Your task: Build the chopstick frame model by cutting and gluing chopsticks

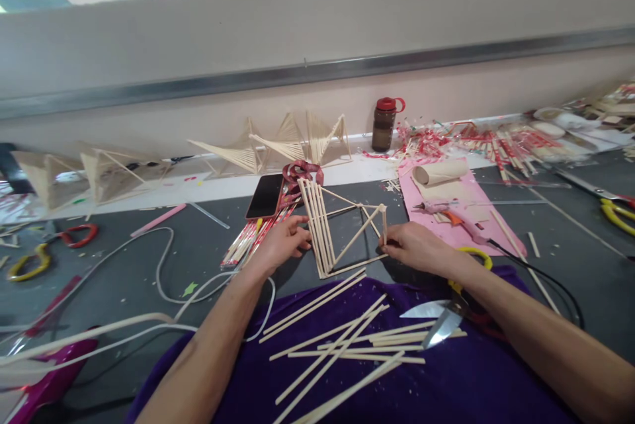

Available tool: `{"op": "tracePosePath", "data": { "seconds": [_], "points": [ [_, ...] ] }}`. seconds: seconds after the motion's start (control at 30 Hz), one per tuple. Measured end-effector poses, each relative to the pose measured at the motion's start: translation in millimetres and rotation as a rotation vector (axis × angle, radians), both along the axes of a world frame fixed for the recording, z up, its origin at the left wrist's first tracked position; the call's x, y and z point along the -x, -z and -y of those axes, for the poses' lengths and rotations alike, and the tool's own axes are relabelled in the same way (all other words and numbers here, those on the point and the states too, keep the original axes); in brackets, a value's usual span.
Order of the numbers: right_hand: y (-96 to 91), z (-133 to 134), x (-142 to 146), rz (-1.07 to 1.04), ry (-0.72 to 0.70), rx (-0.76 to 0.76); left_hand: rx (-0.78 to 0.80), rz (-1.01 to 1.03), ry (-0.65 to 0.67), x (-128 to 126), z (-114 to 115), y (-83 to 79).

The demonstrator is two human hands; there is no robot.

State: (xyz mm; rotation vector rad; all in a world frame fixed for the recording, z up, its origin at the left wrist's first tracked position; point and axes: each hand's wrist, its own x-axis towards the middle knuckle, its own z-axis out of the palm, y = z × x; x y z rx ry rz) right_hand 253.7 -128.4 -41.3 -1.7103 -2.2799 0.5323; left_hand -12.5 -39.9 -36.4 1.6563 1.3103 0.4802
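A frame of pale wooden sticks (325,229) stands on the dark table in front of me, with a row of close-set sticks on its left side and triangular bracing on its right. My left hand (285,240) is at its left side, fingers bent against the outer sticks. At the right corner, my right hand (414,245) pinches the frame near the foot of a short upright stick. Loose wooden sticks (342,338) lie crossed on the purple cloth (248,384) below. Open scissors (446,318) rest there too, partly behind my right forearm.
A pink glue gun (456,215) lies on a pink sheet (421,179), its black cord running right. A phone (265,197) sits behind my left hand. A bottle (383,126) and several finished stick models (285,139) stand along the wall. White cable (161,278) loops at left.
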Motion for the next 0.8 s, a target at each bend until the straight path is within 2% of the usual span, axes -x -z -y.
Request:
{"op": "tracePosePath", "data": {
  "seconds": [0.27,0.5,0.63,0.8],
  "points": [
    [0.4,3,7,-0.013,0.017,-0.007,0.028,0.196,-0.112,-5,-9,2.5],
    [0.7,4,11,-0.010,-0.009,-0.010,0.014,0.361,-0.080,-2,-9,13.9],
    [2.7,5,10,-0.005,-0.024,-0.016,-0.023,0.243,-0.039,9,-3,7.0],
    [3.8,4,9,0.008,-0.022,-0.009,0.038,0.131,0.059,17,4,-2.6]
  ]
}}
